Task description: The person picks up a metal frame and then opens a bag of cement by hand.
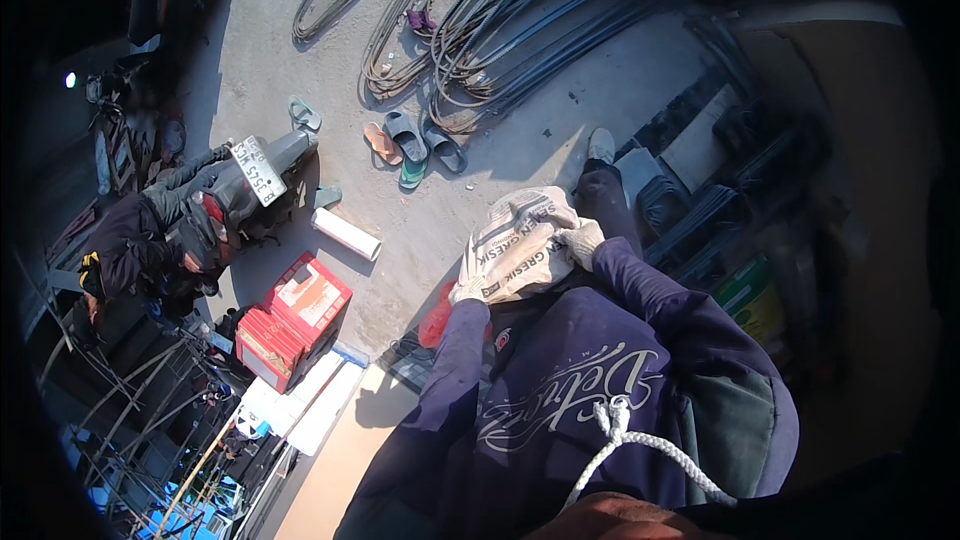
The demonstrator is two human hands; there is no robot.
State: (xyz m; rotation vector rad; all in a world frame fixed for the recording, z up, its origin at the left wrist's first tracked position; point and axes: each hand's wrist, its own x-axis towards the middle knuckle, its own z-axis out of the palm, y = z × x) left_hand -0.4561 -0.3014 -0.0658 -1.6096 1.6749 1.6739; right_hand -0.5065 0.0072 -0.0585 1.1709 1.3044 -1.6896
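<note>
A beige paper sack with dark printing, like a cement sack, is held up in front of my body. Its surface is creased and its top edge is crumpled. My left hand, in a pale knit glove, is closed on the sack's left lower corner. On the opposite side my right hand, gloved the same way, grips the right edge. Fingertips of both hands are partly hidden by the gloves and paper. Something red and plastic-looking shows beside my left wrist. Whether the sack holds anything I cannot tell.
Several sandals lie on the concrete ahead. Beyond them are bent bundles of long rods. At left stand a parked motorbike, a white roll and a red carton. Dark stacked goods line the right.
</note>
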